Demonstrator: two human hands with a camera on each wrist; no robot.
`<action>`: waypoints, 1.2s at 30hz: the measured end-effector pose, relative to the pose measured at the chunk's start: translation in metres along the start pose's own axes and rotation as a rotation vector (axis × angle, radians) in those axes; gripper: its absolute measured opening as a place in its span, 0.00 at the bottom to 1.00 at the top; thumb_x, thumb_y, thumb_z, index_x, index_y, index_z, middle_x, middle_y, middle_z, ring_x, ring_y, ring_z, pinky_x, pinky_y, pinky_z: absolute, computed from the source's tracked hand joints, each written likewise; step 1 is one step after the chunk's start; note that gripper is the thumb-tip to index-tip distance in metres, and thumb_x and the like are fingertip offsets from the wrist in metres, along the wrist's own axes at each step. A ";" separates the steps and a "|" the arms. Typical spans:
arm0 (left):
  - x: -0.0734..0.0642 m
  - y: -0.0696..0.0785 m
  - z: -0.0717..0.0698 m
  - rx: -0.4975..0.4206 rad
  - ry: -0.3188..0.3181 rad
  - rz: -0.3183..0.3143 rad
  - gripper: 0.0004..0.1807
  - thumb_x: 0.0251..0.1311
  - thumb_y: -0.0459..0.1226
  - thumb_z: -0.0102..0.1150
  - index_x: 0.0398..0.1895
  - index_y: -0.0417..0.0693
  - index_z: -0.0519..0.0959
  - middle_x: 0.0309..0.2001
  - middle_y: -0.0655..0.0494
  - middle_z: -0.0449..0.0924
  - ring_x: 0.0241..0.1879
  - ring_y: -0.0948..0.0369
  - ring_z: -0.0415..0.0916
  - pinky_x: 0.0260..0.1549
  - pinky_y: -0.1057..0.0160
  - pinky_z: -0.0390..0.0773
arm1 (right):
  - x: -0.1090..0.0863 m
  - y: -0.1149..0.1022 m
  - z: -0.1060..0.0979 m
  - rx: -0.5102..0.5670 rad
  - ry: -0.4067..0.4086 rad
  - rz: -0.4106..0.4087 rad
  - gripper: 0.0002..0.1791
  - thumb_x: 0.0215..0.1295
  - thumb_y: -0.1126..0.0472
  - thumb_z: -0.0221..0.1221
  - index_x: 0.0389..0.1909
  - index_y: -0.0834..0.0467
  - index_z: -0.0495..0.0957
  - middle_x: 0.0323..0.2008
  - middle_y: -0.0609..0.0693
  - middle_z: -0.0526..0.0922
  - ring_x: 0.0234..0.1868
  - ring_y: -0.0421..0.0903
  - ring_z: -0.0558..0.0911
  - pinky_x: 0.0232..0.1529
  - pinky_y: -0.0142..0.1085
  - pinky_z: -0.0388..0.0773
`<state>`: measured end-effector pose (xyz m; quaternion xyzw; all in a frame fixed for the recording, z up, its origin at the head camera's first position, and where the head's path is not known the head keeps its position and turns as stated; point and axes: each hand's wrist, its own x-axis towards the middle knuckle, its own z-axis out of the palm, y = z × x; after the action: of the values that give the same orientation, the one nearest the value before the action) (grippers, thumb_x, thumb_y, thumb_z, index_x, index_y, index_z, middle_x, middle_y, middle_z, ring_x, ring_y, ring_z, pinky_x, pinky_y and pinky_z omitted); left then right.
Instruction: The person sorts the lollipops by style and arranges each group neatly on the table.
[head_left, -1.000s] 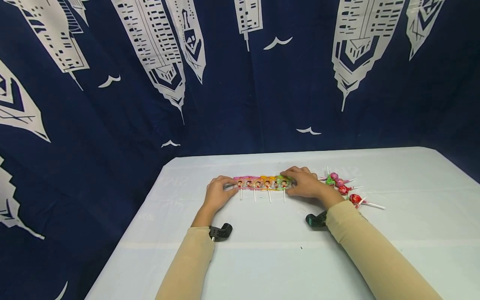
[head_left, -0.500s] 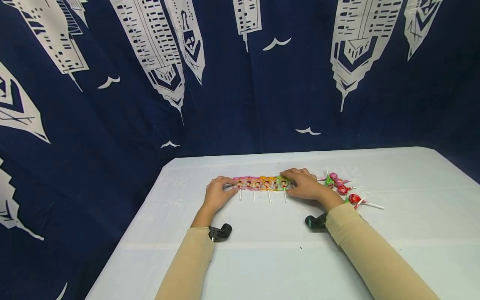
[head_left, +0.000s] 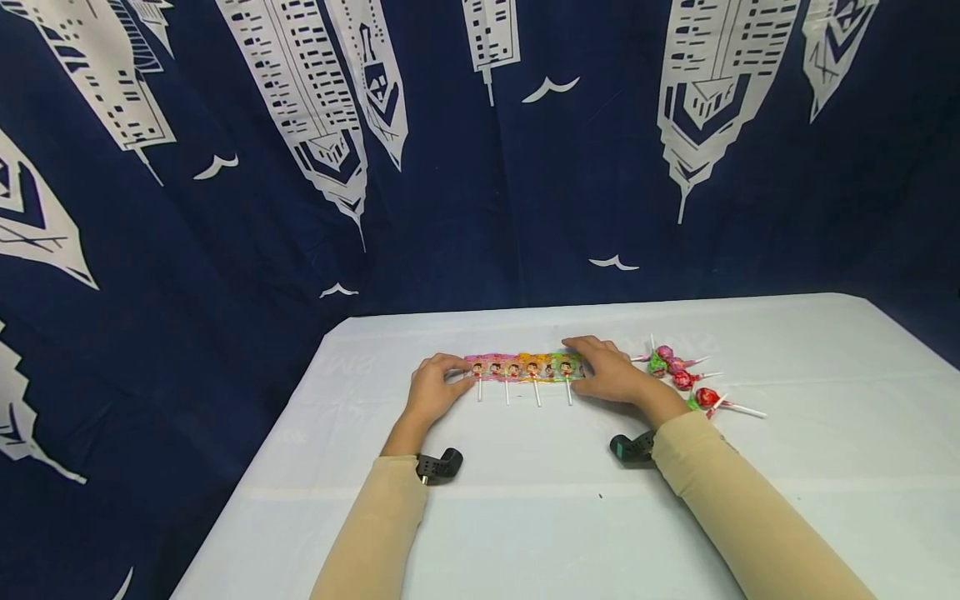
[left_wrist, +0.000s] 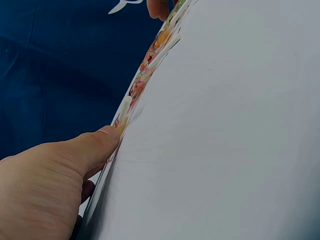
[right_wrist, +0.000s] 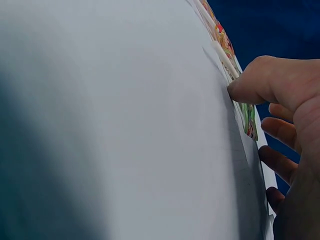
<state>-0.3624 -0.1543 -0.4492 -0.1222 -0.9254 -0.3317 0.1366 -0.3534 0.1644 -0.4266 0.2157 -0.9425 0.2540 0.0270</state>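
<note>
A row of flat lollipops (head_left: 513, 367) in clear wrappers lies on the white table, pink at the left through orange to green at the right. Several white sticks point towards me. My left hand (head_left: 435, 390) pinches the pink end, with the thumb in front and the fingers behind; the left wrist view shows that thumb (left_wrist: 97, 145) on the wrapper edge. At the green end is my right hand (head_left: 611, 372), its thumb and fingers spread apart around the wrapper. In the right wrist view the green wrapper (right_wrist: 248, 120) shows between the thumb and the loosely bent fingers.
Several round lollipops with red, pink and green wrappers, one a red lollipop (head_left: 707, 397), lie loose to the right of my right hand. The white table (head_left: 525, 517) ends at a dark blue curtain (head_left: 465, 208) printed with white buildings.
My right hand's fingers have spread and lifted slightly off the green end, which shows more now. My left hand stays at the pink end. The row lies almost still.
</note>
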 end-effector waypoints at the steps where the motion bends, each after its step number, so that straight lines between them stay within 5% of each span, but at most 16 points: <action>1: 0.000 0.000 0.000 -0.003 -0.002 0.001 0.13 0.58 0.43 0.70 0.45 0.49 0.87 0.53 0.52 0.84 0.59 0.49 0.75 0.66 0.43 0.62 | 0.000 0.000 0.000 0.002 0.000 0.002 0.43 0.54 0.59 0.63 0.73 0.60 0.62 0.70 0.63 0.67 0.66 0.65 0.67 0.65 0.67 0.60; 14: -0.001 0.002 -0.001 -0.069 -0.002 -0.032 0.18 0.58 0.42 0.70 0.51 0.47 0.85 0.61 0.50 0.77 0.65 0.49 0.71 0.68 0.42 0.59 | -0.011 -0.013 -0.010 0.131 -0.006 -0.027 0.44 0.56 0.66 0.57 0.76 0.62 0.53 0.75 0.65 0.52 0.74 0.70 0.54 0.71 0.67 0.52; 23: -0.001 0.004 -0.001 -0.129 -0.023 -0.101 0.25 0.59 0.43 0.68 0.61 0.53 0.78 0.73 0.51 0.59 0.70 0.42 0.63 0.68 0.37 0.58 | -0.030 -0.017 -0.030 0.144 0.145 -0.022 0.39 0.60 0.69 0.56 0.74 0.62 0.57 0.73 0.65 0.58 0.71 0.68 0.60 0.68 0.66 0.58; 29: -0.002 0.007 -0.004 -0.156 -0.028 -0.124 0.35 0.60 0.43 0.66 0.70 0.46 0.68 0.73 0.44 0.57 0.70 0.45 0.64 0.70 0.40 0.59 | -0.054 -0.016 -0.048 0.127 0.224 0.021 0.35 0.63 0.68 0.57 0.72 0.60 0.62 0.70 0.64 0.63 0.66 0.64 0.67 0.63 0.65 0.64; 36: -0.002 0.013 -0.006 -0.149 -0.026 -0.156 0.34 0.62 0.43 0.63 0.71 0.46 0.66 0.73 0.42 0.58 0.73 0.42 0.59 0.70 0.37 0.56 | -0.083 -0.008 -0.067 0.132 0.263 0.036 0.32 0.64 0.68 0.56 0.70 0.60 0.64 0.69 0.65 0.65 0.65 0.65 0.67 0.62 0.69 0.62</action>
<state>-0.3549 -0.1489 -0.4376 -0.0641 -0.9066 -0.4076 0.0888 -0.2786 0.2235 -0.3777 0.1647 -0.9157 0.3421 0.1314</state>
